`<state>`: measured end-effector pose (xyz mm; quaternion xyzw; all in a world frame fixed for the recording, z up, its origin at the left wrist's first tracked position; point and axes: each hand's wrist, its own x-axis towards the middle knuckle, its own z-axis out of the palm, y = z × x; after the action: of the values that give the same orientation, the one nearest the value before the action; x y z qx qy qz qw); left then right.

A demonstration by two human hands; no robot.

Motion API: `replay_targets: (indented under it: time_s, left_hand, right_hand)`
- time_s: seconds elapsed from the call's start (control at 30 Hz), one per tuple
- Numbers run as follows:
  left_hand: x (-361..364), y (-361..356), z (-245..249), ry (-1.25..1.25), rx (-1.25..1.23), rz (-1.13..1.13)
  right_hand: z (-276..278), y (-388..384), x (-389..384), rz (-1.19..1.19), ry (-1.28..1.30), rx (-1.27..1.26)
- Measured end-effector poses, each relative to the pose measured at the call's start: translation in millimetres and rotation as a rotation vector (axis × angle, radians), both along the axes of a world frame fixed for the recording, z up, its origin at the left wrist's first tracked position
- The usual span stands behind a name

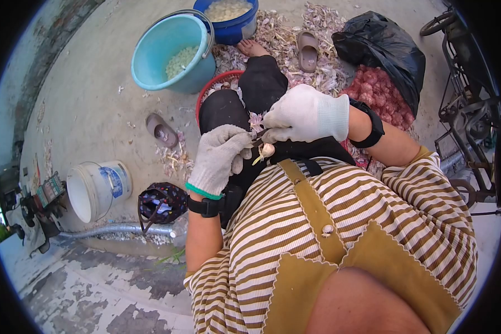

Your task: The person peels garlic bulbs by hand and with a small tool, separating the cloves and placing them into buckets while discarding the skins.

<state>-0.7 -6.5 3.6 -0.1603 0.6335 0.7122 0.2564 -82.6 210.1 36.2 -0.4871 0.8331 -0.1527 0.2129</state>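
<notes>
My left hand (220, 155), in a grey knit glove with a green cuff, is closed in a pinch in front of my lap. My right hand (303, 115), in a white glove, is also pinched, its thumb beside the left fingertips. Just below the thumb shows a pale garlic bulb (268, 150) with a loose strip of skin. A thin dark piece (260, 137) lies between the two sets of fingertips; I cannot tell what it is. Pinkish garlic skin (256, 122) sticks up between the gloves.
Past my knees stand a red basket (200, 101), a turquoise bucket (145, 64) and a blue bucket (240, 32), both with peeled cloves. Garlic skins (281, 36) litter the ground. Right are unpeeled garlic (377, 92) and a black bag (376, 42); left, a white bucket (114, 181).
</notes>
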Motion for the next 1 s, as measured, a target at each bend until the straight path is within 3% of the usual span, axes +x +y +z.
replay_targets:
  time_s: [0.17, 0.33, 0.4, 0.43, 0.5, 0.57, 0.6, 0.77, 0.83, 0.97, 1.0]
  left_hand:
    - [1, -6, -3, 0.018, 0.134, -0.077]
    - [4, -3, -6, 0.050, 0.465, -0.030]
    - [4, 10, -7, 0.077, 0.443, 0.103]
    - [4, 18, -7, 0.103, 0.420, 0.236]
    - [4, 27, -5, 0.126, 0.358, 0.266]
    - [5, 30, -9, 0.248, 0.041, 0.334]
    - [5, 33, -9, 0.272, 0.020, 0.377]
    - [5, 28, -13, 0.355, 0.058, 0.261]
    - [4, 27, -12, 0.265, 0.364, 0.323]
    - [3, 25, -2, 0.214, 0.365, 0.355]
    - [1, 20, -8, 0.203, 0.476, 0.425]
  right_hand:
    - [8, 3, -7, 0.048, -0.241, -0.092]
    - [-6, 6, -10, 0.016, -0.409, -0.169]
    - [-15, 7, -11, -0.104, -0.570, -0.259]
    - [-24, 7, -10, -0.103, -0.564, -0.262]
    - [-36, 6, -5, -0.175, -0.517, -0.410]
    - [-32, 2, -1, -0.281, -0.590, -0.402]
    - [-36, 0, -1, -0.303, -0.498, -0.390]
    - [-41, -6, 4, -0.332, -0.342, -0.427]
    - [-43, -8, 5, -0.414, -0.627, -0.487]
    - [-27, -6, 10, -0.482, -0.918, -0.549]
    - [-24, -2, 9, -0.511, -1.054, -0.553]
